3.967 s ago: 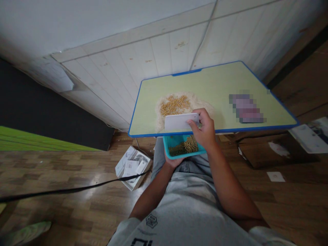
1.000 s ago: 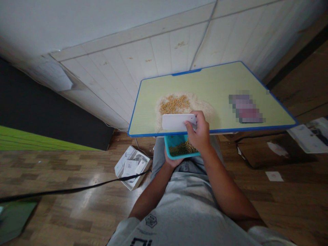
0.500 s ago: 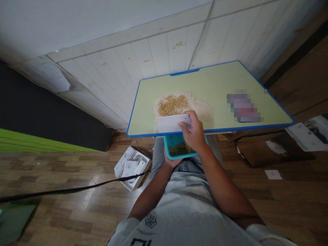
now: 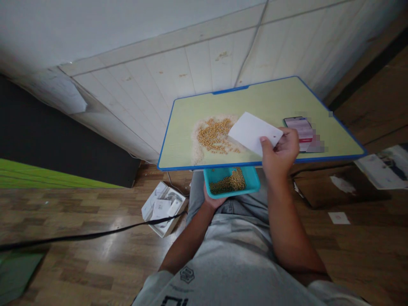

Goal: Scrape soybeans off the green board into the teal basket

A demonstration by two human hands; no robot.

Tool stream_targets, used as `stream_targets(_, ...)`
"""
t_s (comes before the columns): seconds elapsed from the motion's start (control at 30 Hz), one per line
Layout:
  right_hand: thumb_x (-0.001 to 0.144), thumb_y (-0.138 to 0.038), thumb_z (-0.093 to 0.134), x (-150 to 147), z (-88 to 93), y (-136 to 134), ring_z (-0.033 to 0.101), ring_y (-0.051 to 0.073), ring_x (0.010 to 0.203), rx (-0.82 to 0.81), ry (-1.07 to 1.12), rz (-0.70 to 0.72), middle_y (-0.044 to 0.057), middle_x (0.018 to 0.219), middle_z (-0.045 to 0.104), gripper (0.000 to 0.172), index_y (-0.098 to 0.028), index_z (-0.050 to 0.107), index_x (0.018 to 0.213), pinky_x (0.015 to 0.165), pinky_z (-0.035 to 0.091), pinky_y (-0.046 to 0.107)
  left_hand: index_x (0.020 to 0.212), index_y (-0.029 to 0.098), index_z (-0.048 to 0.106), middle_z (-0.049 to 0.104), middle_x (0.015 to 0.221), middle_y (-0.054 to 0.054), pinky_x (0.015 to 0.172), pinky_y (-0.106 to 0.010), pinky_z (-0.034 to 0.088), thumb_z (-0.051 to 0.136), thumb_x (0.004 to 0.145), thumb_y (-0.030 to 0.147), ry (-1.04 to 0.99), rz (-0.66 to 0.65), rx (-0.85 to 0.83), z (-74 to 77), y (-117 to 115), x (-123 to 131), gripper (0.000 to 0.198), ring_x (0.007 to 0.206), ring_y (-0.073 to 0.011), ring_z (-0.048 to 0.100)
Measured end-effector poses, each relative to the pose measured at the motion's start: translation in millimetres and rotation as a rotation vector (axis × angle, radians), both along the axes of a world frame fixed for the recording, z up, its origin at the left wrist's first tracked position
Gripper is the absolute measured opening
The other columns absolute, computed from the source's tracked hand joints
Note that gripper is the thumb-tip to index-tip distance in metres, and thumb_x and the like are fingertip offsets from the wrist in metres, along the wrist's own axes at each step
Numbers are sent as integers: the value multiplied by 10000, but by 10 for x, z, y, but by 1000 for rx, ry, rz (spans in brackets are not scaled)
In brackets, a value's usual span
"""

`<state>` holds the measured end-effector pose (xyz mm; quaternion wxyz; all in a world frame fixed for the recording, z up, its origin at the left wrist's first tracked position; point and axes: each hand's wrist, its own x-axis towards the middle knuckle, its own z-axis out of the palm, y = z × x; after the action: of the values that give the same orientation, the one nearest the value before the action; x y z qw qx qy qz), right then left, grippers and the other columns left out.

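Observation:
My right hand [image 4: 280,148] pinches a white card [image 4: 253,132] by its right end, thumb on top, and holds it tilted over the table. Left of the card, yellow soybeans [image 4: 216,134] lie in a loose patch among pale grains that look like rice [image 4: 198,155]. My left hand [image 4: 214,199] grips a teal plastic tub [image 4: 253,182] from below on its left side, at the table's near edge above my lap. Inside the tub are more soybeans [image 4: 238,179] and darker green beans [image 4: 219,185]. Most of my left fingers are hidden beneath the tub.
The pale green table [image 4: 267,97] has a raised blue edge. A phone [image 4: 299,127], partly blurred out, lies on its right side. On the floor stand an open white box [image 4: 164,208] with papers and cables, and a brown carton [image 4: 338,187]. A black strap [image 4: 127,229] stretches across the left.
My right hand has lifted the card from the near side of the bean patch and moved right, turning the card. More of the beans and the tub now show. The left hand stays put.

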<state>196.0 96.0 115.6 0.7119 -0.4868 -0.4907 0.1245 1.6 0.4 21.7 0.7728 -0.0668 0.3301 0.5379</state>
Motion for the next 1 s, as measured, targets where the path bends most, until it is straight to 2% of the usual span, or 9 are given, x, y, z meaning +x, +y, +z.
stream_targets(0.13,950,-416,793,106,-16,14,727,286,928,-32,3,-33,58,1018,676,346,-292,571,1185,741,624,411,1652,288,752,694,1789,-105,1521,-696,224,250,1174,656,31,-6,-4,24,-20,0,784,1802,-397,466)
stream_targets(0.3,901,-390,771,83,-12,-26,686,251,819,-24,-29,-32,22,947,670,309,-292,589,1131,691,574,372,1690,284,721,669,1812,-105,1526,-697,209,241,1178,664,23,-22,10,83,-27,12,799,1785,-405,491)
stream_targets(0.47,898,-377,731,75,-5,-63,645,232,808,-27,-86,-46,7,936,632,268,-284,599,1112,686,536,342,1714,319,699,691,1792,-95,1519,-721,196,227,1173,666,32,-23,1,99,-30,15,797,1788,-407,486)
stream_targets(0.7,897,-355,726,113,-44,-47,617,226,827,-37,-80,-15,1,951,602,264,-278,605,1119,719,533,340,1692,257,715,659,1819,-124,1526,-705,198,262,1170,652,6,-9,-26,60,-21,10,796,1814,-410,443)
stream_targets(0.9,907,-381,754,160,-84,-8,614,225,833,-26,-72,-6,-7,954,591,296,-283,583,1128,719,535,340,1692,306,726,700,1781,-101,1524,-722,185,253,1163,685,24,-29,8,40,-32,6,804,1807,-407,456)
stream_targets(1.0,894,-400,744,176,-72,-15,599,224,819,-35,-99,-5,-7,943,588,286,-287,587,1104,710,520,339,1732,324,691,658,1821,-87,1529,-718,186,263,1165,681,-4,-34,16,56,-26,4,795,1801,-403,470)
